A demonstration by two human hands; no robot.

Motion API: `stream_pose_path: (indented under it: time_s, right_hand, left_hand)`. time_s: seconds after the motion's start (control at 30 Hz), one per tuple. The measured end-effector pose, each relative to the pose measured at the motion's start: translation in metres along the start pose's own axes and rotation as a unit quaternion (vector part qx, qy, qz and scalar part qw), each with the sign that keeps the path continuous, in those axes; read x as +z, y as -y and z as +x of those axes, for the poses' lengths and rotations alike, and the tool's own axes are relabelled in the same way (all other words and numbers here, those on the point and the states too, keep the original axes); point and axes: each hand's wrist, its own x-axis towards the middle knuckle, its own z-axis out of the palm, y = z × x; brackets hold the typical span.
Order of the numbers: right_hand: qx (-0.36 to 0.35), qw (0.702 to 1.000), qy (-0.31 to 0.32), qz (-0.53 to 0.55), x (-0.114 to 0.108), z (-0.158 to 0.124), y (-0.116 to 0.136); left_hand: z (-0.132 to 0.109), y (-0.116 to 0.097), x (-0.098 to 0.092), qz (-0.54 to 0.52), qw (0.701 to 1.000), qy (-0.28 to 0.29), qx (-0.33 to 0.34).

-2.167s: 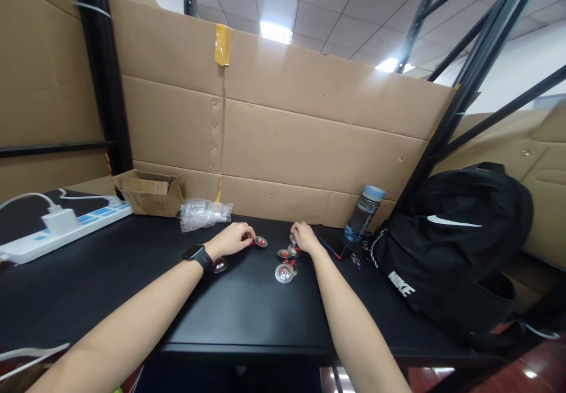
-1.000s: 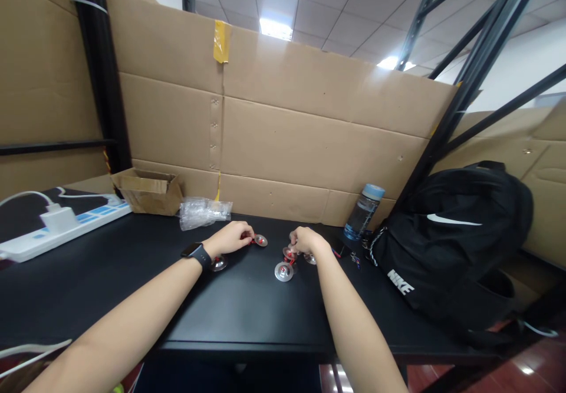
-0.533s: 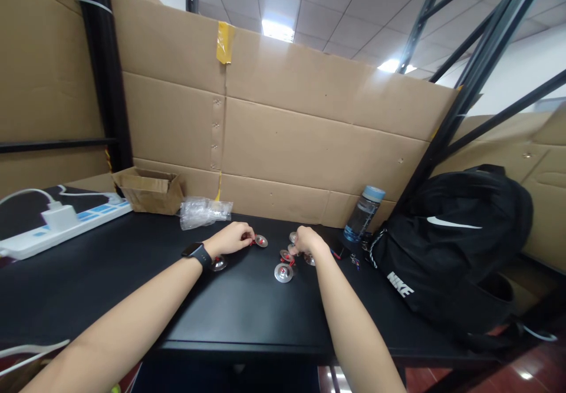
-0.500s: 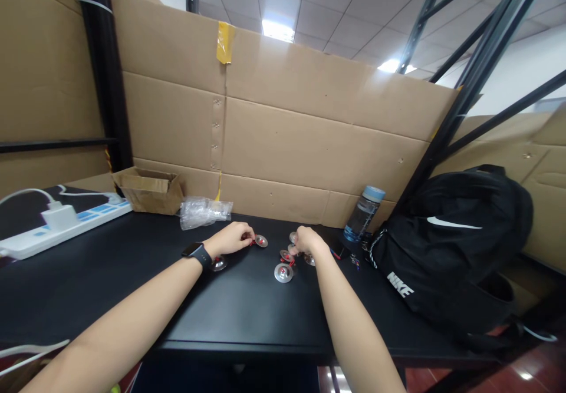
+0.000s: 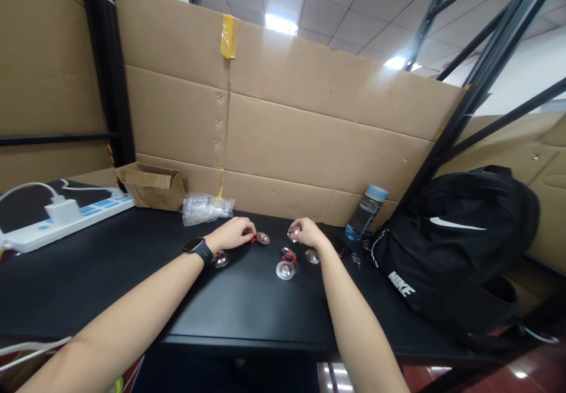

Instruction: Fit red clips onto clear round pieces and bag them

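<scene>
Several small round metal discs with red cords lie on the black table [image 5: 247, 310]. My left hand [image 5: 234, 233] is closed, its fingertips pinching the red cord [image 5: 253, 239] beside one disc [image 5: 263, 238]. Another disc [image 5: 220, 258] lies under my left wrist, partly hidden. My right hand [image 5: 308, 233] has its fingers closed on a metal disc [image 5: 292, 233] at the back. Between my hands, nearer the front, sit a disc [image 5: 285, 270] and a smaller-looking one [image 5: 289, 253] joined by red cord. One more disc [image 5: 312, 256] rests just below my right hand.
A cardboard box [image 5: 152, 190], clear plastic wrap [image 5: 206, 209] and a white power strip [image 5: 66, 222] are at the left. A water bottle [image 5: 366, 213], small keys [image 5: 356, 260] and a black backpack [image 5: 460, 251] stand or lie at the right. Cardboard [image 5: 309, 122] rises behind.
My right hand has lifted slightly up and away from the discs, with one disc in its fingers. The disc below it now shows fully. My left hand has hardly moved.
</scene>
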Motion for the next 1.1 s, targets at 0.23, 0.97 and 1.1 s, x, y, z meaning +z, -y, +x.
stream_pose_path:
  time_s: [0.23,0.97,1.1]
  right_hand:
    - [0.03,0.994,-0.096,0.043,0.006,0.016,-0.034]
    - [0.038,0.998,-0.043,0.031,-0.002,0.022,-0.058]
    - [0.022,0.999,-0.036,0.032,-0.001,0.021,-0.057]
  left_hand:
    - [-0.001,-0.001,-0.001,0.004,1.0,0.002,-0.003]
    - [-0.001,-0.004,-0.004,0.012,1.0,0.006,-0.005]
    - [-0.001,-0.002,-0.003,0.013,1.0,0.004,-0.001]
